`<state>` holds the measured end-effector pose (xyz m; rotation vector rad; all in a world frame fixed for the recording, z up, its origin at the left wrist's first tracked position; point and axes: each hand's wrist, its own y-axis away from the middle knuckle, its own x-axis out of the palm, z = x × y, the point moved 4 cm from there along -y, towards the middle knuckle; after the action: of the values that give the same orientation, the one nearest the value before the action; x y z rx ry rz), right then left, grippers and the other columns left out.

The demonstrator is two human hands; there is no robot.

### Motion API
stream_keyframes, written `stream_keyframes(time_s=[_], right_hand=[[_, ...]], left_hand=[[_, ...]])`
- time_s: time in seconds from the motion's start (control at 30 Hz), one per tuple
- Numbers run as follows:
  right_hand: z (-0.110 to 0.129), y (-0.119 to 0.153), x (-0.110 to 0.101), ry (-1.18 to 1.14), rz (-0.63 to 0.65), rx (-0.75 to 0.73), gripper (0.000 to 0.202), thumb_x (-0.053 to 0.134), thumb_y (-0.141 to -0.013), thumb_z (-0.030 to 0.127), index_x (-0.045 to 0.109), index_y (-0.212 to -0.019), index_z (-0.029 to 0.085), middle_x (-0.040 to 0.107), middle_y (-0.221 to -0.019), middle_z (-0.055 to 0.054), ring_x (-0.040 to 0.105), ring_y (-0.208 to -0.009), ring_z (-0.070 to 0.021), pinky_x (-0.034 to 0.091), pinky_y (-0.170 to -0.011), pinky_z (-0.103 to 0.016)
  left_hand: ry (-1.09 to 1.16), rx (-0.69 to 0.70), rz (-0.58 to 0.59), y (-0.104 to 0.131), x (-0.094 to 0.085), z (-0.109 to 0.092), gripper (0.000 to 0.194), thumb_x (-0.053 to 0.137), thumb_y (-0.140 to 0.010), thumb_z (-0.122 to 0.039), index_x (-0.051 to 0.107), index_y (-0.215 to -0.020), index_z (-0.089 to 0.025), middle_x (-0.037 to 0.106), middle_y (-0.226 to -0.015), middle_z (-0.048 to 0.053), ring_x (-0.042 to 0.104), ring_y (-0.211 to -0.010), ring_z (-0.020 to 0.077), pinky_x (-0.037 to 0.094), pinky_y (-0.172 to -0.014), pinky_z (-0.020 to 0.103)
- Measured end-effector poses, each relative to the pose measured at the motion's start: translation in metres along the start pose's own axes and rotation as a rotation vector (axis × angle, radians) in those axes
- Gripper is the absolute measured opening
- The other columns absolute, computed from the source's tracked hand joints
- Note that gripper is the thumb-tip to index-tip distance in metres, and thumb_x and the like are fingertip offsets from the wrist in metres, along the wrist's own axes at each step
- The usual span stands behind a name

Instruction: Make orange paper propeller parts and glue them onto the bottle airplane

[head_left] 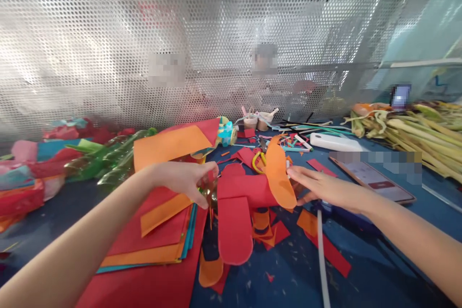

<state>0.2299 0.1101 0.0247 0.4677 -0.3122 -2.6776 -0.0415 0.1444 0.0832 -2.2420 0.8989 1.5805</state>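
Observation:
A red felt cross-like piece with rounded ends (235, 231) lies in the middle, its arms reaching toward me and to the right. At its right end stands an orange felt strip with rounded ends (279, 173), bent upward. My left hand (189, 180) hovers at the left of the red piece, thumb and fingers apart, beside a shiny clear plastic part (213, 192) that is mostly hidden. On the other side, my right hand (314, 184) has its fingers stretched out, the tips at the orange strip's edge. Whether they touch it I cannot tell.
Felt sheets (144, 250) are stacked at left, near green plastic bottles (115, 154). Yellow-handled scissors (257, 162), felt scraps (334, 255), a phone (375, 180), a white cord (322, 260) and dried husks (407, 130) lie about. A perforated metal panel (216, 24) stands behind.

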Motion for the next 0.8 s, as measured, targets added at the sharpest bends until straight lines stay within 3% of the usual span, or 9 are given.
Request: stream_keyframes(time_s=[0.03, 0.1, 0.2, 0.27, 0.33, 0.43, 0.6, 0.8], right_hand=[[0.0, 0.001, 0.0, -0.014, -0.001, -0.003, 0.042, 0.046, -0.091, 0.052, 0.06, -0.117, 0.022, 0.064, -0.11, -0.008, 0.066, -0.096, -0.0208, 0.06, -0.078, -0.03], [0.001, 0.001, -0.001, -0.038, -0.025, -0.023, 0.042, 0.044, -0.092, 0.052, 0.06, -0.118, 0.022, 0.065, -0.108, -0.008, 0.065, -0.094, -0.0202, 0.06, -0.077, -0.03], [0.003, -0.002, -0.008, -0.106, -0.121, -0.104, 0.042, 0.039, -0.094, 0.051, 0.059, -0.12, 0.024, 0.064, -0.111, -0.008, 0.064, -0.094, -0.0202, 0.059, -0.074, -0.029], [0.005, -0.005, -0.015, -0.193, -0.209, -0.163, 0.043, 0.036, -0.095, 0.051, 0.058, -0.121, 0.025, 0.063, -0.115, -0.007, 0.063, -0.094, -0.02, 0.058, -0.073, -0.028], [0.006, -0.008, -0.02, -0.291, -0.271, -0.198, 0.044, 0.032, -0.096, 0.051, 0.056, -0.122, 0.024, 0.063, -0.117, -0.007, 0.062, -0.096, -0.0193, 0.057, -0.075, -0.027], [0.008, -0.012, -0.021, -0.403, -0.274, -0.23, 0.047, 0.025, -0.098, 0.051, 0.058, -0.118, 0.023, 0.064, -0.119, -0.007, 0.061, -0.104, -0.0188, 0.053, -0.083, -0.027], [0.005, -0.016, -0.016, -0.517, -0.242, -0.225, 0.059, 0.016, -0.099, 0.05, 0.067, -0.1, 0.021, 0.066, -0.119, -0.007, 0.057, -0.114, -0.0192, 0.044, -0.099, -0.033], [0.002, -0.019, -0.012, -0.505, -0.164, -0.248, 0.064, 0.014, -0.097, 0.054, 0.07, -0.1, 0.022, 0.067, -0.12, -0.006, 0.053, -0.121, -0.0215, 0.033, -0.109, -0.039]], left_hand=[[0.049, -0.027, 0.115, 0.003, 0.009, 0.001, 0.043, 0.075, -0.055, -0.043, 0.053, -0.087, -0.023, 0.065, -0.072, -0.004, 0.062, -0.062, 0.0167, 0.043, -0.053, 0.021], [0.118, -0.056, 0.185, 0.009, 0.02, 0.002, 0.042, 0.07, -0.065, -0.037, 0.047, -0.098, -0.022, 0.064, -0.085, 0.0, 0.062, -0.076, 0.0188, 0.044, -0.062, 0.024], [0.187, -0.023, -0.004, 0.013, 0.022, 0.004, 0.039, 0.067, -0.071, -0.032, 0.044, -0.102, -0.024, 0.064, -0.091, 0.0, 0.062, -0.082, 0.0195, 0.046, -0.071, 0.028], [0.189, -0.007, -0.25, 0.013, 0.021, 0.008, 0.039, 0.069, -0.069, -0.032, 0.044, -0.099, -0.024, 0.066, -0.091, -0.001, 0.064, -0.084, 0.0204, 0.047, -0.076, 0.03], [0.153, -0.048, -0.451, 0.012, 0.026, 0.015, 0.037, 0.068, -0.071, -0.034, 0.043, -0.096, -0.024, 0.064, -0.104, 0.004, 0.062, -0.098, 0.0232, 0.046, -0.086, 0.033], [0.113, -0.1, -0.622, 0.01, 0.041, 0.023, 0.033, 0.063, -0.076, -0.031, 0.042, -0.101, -0.024, 0.062, -0.112, 0.006, 0.06, -0.106, 0.0246, 0.044, -0.091, 0.037], [0.073, -0.127, -0.721, 0.009, 0.062, 0.028, 0.028, 0.061, -0.078, -0.026, 0.045, -0.1, -0.025, 0.066, -0.109, 0.005, 0.063, -0.101, 0.0233, 0.047, -0.088, 0.035], [0.029, -0.149, -0.742, 0.009, 0.065, 0.03, 0.018, 0.057, -0.079, -0.024, 0.045, -0.093, -0.025, 0.068, -0.1, 0.004, 0.066, -0.091, 0.0229, 0.05, -0.08, 0.034]])
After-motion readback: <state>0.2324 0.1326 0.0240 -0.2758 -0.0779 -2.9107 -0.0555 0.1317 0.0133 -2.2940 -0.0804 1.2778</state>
